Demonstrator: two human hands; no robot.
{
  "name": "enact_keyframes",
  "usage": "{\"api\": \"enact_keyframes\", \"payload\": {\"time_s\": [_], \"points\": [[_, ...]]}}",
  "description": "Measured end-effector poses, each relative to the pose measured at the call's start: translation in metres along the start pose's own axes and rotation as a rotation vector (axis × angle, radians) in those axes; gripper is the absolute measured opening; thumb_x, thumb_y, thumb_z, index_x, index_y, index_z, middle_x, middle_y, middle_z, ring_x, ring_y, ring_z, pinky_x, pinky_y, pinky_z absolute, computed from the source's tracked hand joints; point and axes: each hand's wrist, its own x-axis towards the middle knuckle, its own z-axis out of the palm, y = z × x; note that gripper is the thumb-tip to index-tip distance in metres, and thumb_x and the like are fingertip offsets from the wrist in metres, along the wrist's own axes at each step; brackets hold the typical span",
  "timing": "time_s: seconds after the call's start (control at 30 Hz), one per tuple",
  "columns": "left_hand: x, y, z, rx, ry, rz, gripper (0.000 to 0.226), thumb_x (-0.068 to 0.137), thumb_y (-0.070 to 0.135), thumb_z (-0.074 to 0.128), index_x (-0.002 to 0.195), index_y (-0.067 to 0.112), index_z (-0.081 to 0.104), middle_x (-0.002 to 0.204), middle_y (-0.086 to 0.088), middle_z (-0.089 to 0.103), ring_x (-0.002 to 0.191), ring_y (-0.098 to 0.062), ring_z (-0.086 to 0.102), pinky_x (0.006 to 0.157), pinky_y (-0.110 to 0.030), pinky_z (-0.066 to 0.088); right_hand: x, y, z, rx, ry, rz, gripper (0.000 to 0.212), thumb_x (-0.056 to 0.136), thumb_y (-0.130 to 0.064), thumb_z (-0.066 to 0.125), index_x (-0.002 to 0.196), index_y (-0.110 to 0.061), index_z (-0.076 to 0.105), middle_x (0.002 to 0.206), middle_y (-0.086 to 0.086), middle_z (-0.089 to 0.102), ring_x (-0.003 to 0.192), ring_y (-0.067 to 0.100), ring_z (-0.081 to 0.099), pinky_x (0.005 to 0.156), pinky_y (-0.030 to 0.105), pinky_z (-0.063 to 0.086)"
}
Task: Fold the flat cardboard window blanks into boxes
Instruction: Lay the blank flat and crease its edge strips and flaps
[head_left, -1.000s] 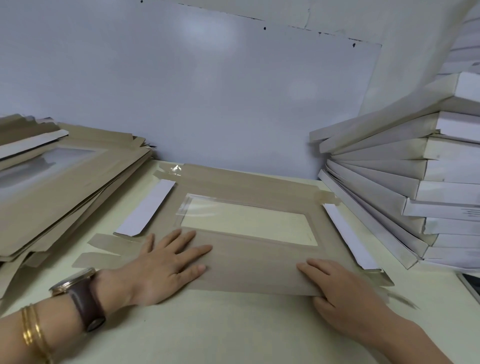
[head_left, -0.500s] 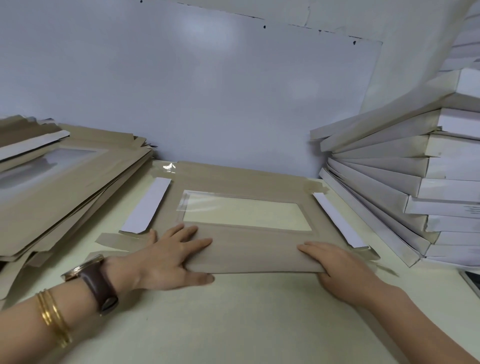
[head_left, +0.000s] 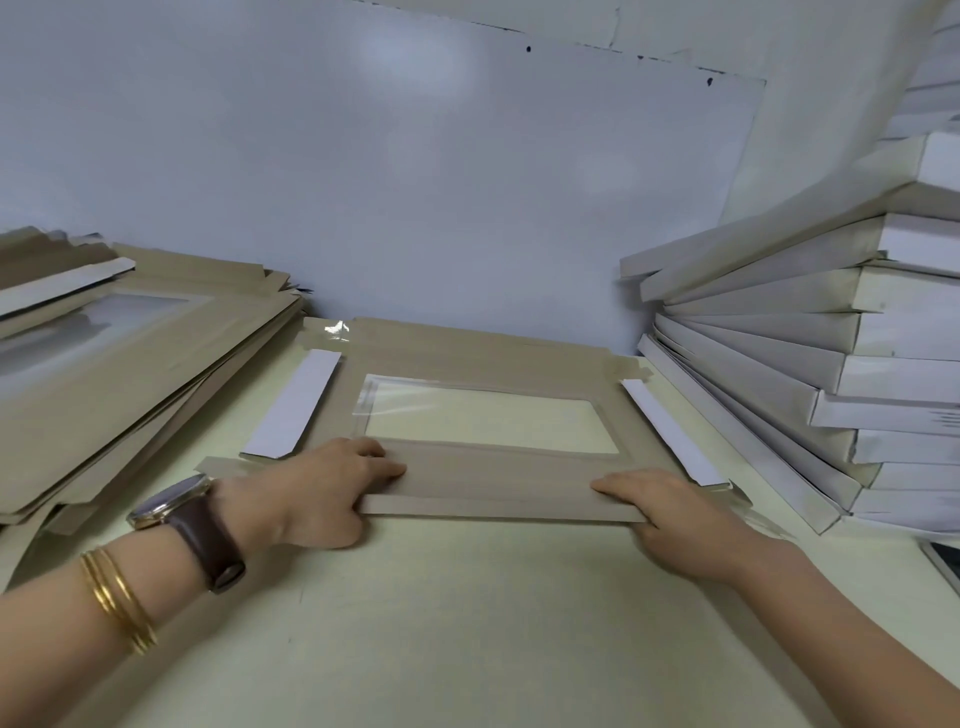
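We list left hand (head_left: 322, 491), right hand (head_left: 670, 512): palms down, each grip pinching the near flap of flat brown cardboard window blank (head_left: 493, 353).

The pile of flat blanks (head_left: 130, 374) runs off the left edge, and the stack of folded boxes (head_left: 831, 332) runs off the right and top. A dark thing (head_left: 946, 564) at the right edge is cut too short to name. The left grip (head_left: 322, 488) and right grip (head_left: 670, 512) cover the near corners of the blank (head_left: 493, 353). The right thumb is out of sight behind its near flap (head_left: 498, 478). The left forearm (head_left: 52, 649) and right forearm (head_left: 857, 623) run out at the lower corners.
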Motion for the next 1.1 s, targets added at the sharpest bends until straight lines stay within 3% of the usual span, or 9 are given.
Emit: {"api": "enact_keyframes", "payload": {"time_s": [0.1, 0.2, 0.4, 0.53, 0.63, 0.67, 0.8, 0.93, 1.1], "points": [[-0.001, -0.006, -0.006, 0.005, -0.006, -0.054, 0.072, 0.074, 0.023, 0.050, 0.144, 0.033, 0.036, 0.141, 0.010, 0.037, 0.130, -0.013, 0.039, 0.103, -0.025, 0.038, 0.000, 0.001, 0.000, -0.004, -0.001, -0.022, 0.062, 0.082, -0.003, 0.044, 0.138, -0.030, 0.048, 0.139, -0.014, 0.049, 0.130, 0.012, 0.040, 0.108, 0.027, 0.031], [-0.001, -0.011, -0.009, 0.002, -0.054, -0.103, 0.076, 0.073, 0.036, 0.048, 0.146, 0.037, 0.029, 0.134, 0.009, 0.040, 0.128, -0.016, 0.040, 0.103, -0.034, 0.040, 0.001, 0.001, 0.000, 0.000, -0.013, -0.035, 0.060, 0.084, -0.004, 0.045, 0.140, -0.027, 0.047, 0.140, -0.011, 0.048, 0.131, 0.013, 0.039, 0.109, 0.025, 0.028], [-0.006, -0.024, -0.014, 0.040, -0.101, -0.202, 0.091, 0.060, 0.064, 0.040, 0.147, 0.044, 0.021, 0.135, 0.006, 0.038, 0.126, -0.024, 0.034, 0.106, -0.040, 0.035, 0.001, 0.004, -0.002, 0.074, -0.050, 0.067, 0.047, 0.092, -0.033, 0.051, 0.138, -0.039, 0.043, 0.124, -0.006, 0.045, 0.123, 0.016, 0.039, 0.103, 0.029, 0.034], [-0.010, -0.034, -0.014, 0.012, -0.100, -0.264, 0.100, 0.053, 0.069, 0.042, 0.147, 0.045, 0.021, 0.136, 0.000, 0.035, 0.126, -0.029, 0.031, 0.107, -0.038, 0.033, -0.001, 0.018, -0.008, 0.161, -0.146, 0.244, 0.068, 0.081, -0.064, 0.059, 0.142, -0.050, 0.032, 0.131, -0.001, 0.027, 0.129, 0.018, 0.033, 0.106, 0.029, 0.031], [-0.012, -0.037, -0.017, -0.002, -0.107, -0.320, 0.109, 0.044, 0.073, 0.042, 0.147, 0.046, 0.020, 0.135, -0.005, 0.033, 0.130, -0.031, 0.029, 0.106, -0.038, 0.035, -0.001, 0.026, -0.012, 0.211, -0.194, 0.294, 0.086, 0.072, -0.071, 0.065, 0.145, -0.052, 0.024, 0.152, -0.001, 0.005, 0.144, 0.019, 0.012, 0.117, 0.036, 0.019], [-0.012, -0.037, -0.018, 0.008, -0.112, -0.333, 0.111, 0.042, 0.074, 0.042, 0.147, 0.046, 0.019, 0.134, -0.006, 0.033, 0.131, -0.031, 0.028, 0.106, -0.037, 0.035, -0.002, 0.027, -0.013, 0.211, -0.209, 0.296, 0.090, 0.071, -0.071, 0.066, 0.146, -0.050, 0.023, 0.152, -0.003, 0.005, 0.144, 0.018, 0.010, 0.118, 0.037, 0.018], [-0.012, -0.035, -0.020, 0.007, -0.126, -0.350, 0.106, 0.049, 0.071, 0.045, 0.148, 0.044, 0.018, 0.133, -0.009, 0.035, 0.129, -0.032, 0.032, 0.102, -0.034, 0.037, 0.001, 0.025, -0.017, 0.214, -0.215, 0.211, 0.088, 0.073, -0.069, 0.066, 0.147, -0.037, 0.031, 0.132, -0.015, 0.033, 0.130, 0.010, 0.029, 0.110, 0.034, 0.030], [-0.014, -0.034, -0.022, -0.010, -0.140, -0.335, 0.105, 0.053, 0.069, 0.044, 0.150, 0.041, 0.015, 0.138, -0.007, 0.037, 0.129, -0.030, 0.033, 0.102, -0.032, 0.037, 0.001, 0.021, -0.016, 0.207, -0.224, 0.252, 0.085, 0.076, -0.073, 0.058, 0.148, -0.043, 0.025, 0.148, -0.008, 0.023, 0.140, 0.012, 0.024, 0.115, 0.036, 0.023], [-0.016, -0.036, -0.024, -0.029, -0.129, -0.308, 0.105, 0.054, 0.069, 0.045, 0.151, 0.039, 0.018, 0.137, -0.005, 0.041, 0.129, -0.027, 0.038, 0.102, -0.031, 0.037, 0.003, 0.019, -0.014, 0.151, -0.226, 0.308, 0.095, 0.074, -0.077, 0.055, 0.152, -0.041, 0.014, 0.142, 0.003, 0.017, 0.142, 0.022, 0.011, 0.117, 0.037, 0.018]]}}
